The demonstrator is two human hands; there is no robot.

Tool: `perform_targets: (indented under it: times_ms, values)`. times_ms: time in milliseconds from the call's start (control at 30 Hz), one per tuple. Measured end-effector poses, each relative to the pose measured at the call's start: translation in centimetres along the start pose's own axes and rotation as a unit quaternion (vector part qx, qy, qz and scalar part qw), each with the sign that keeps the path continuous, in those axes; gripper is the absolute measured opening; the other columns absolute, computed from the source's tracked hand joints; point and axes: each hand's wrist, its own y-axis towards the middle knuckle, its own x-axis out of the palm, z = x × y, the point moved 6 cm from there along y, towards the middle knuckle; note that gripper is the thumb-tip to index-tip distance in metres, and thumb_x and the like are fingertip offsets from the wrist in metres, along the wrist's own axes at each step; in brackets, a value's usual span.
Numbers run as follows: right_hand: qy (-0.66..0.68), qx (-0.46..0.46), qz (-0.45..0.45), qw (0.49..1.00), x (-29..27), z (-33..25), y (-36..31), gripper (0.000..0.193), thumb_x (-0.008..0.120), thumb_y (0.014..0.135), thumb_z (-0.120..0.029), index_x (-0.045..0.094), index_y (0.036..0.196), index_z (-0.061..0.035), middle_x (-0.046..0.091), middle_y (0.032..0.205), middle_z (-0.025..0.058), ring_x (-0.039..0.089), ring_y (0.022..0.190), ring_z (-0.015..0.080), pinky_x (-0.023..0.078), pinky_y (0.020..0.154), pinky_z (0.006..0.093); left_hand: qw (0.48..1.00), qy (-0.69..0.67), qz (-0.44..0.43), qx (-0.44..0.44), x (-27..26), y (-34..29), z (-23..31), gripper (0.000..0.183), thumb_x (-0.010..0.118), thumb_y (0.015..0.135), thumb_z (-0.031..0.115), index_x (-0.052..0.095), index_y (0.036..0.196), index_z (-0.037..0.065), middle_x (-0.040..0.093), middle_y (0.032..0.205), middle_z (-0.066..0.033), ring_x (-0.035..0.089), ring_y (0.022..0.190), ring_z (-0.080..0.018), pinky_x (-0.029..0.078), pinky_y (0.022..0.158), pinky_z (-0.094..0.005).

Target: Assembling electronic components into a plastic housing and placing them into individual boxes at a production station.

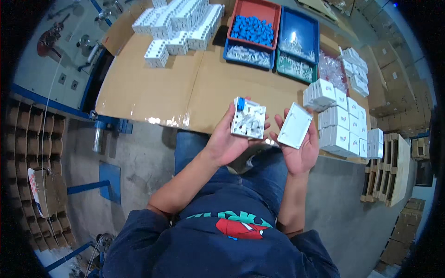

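My left hand (227, 143) is closed round a white plastic box base (249, 121), its open side facing up. Inside the base sit a blue connector block (240, 104) at the upper left corner and a small clear bag of parts. In my right hand (301, 155) lies a shallow white cover (295, 125), tilted, with its hollow inner side toward me. Fingers curl round the edges of both pieces. The base and the cover are apart, side by side above the near edge of the cardboard-covered table (153, 92).
Stacks of white boxes (178, 25) stand at the far left, more stacked white boxes (343, 120) at the right. Behind lie a red tray (254, 46) of blue blocks, a blue tray (299, 32) and a green tray (296, 67) with small parts. Wooden pallets (387, 171) stand right.
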Motion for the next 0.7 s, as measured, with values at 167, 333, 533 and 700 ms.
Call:
perform_targets:
  times_ms: [167,333,533,700]
  values:
    - [0.037,0.020,-0.047,0.998,1.5,0.1,1.2,0.048,0.043,0.108,-0.044,0.039,0.154,-0.0318,0.027,0.158,0.0259,0.036,0.141,0.0465,0.033,0.110,0.0727,0.998,-0.067,-0.018,-0.009,-0.8,0.0,-0.3,0.055,0.032,0.107,0.057,0.045,0.147,0.022,0.056,0.141,-0.0199,0.059,0.126,-0.0384,0.050,0.104,-0.0544]
    - [-0.285,-0.035,0.004,0.958,1.1,-1.1,1.3,0.110,0.080,0.078,-0.059,0.027,0.158,-0.0050,0.042,0.147,0.0324,0.046,0.137,0.0441,0.039,0.113,0.0620,0.998,-0.001,0.061,-0.016,-1.1,-0.4,-0.5,0.058,0.033,0.107,0.060,0.045,0.145,0.018,0.059,0.134,-0.0193,0.062,0.120,-0.0351,0.053,0.098,-0.0520]
    - [-0.821,-0.044,-0.062,0.565,3.8,1.5,4.0,0.097,0.095,0.062,-0.024,0.050,0.145,-0.0018,0.055,0.139,0.0179,0.053,0.132,0.0323,0.043,0.108,0.0429,0.988,0.083,0.129,0.006,-1.0,-1.0,-0.2,0.057,0.031,0.108,0.059,0.046,0.144,0.018,0.060,0.134,-0.0101,0.061,0.122,-0.0249,0.052,0.100,-0.0439]
    - [-0.826,-0.006,-0.091,0.557,2.2,3.6,4.4,0.094,0.094,0.062,-0.022,0.051,0.143,-0.0034,0.051,0.146,0.0174,0.048,0.139,0.0328,0.036,0.115,0.0414,0.976,0.142,0.152,0.058,-0.7,-1.3,-0.1,0.058,0.026,0.108,0.059,0.046,0.145,0.019,0.060,0.134,-0.0062,0.058,0.127,-0.0220,0.050,0.105,-0.0411]
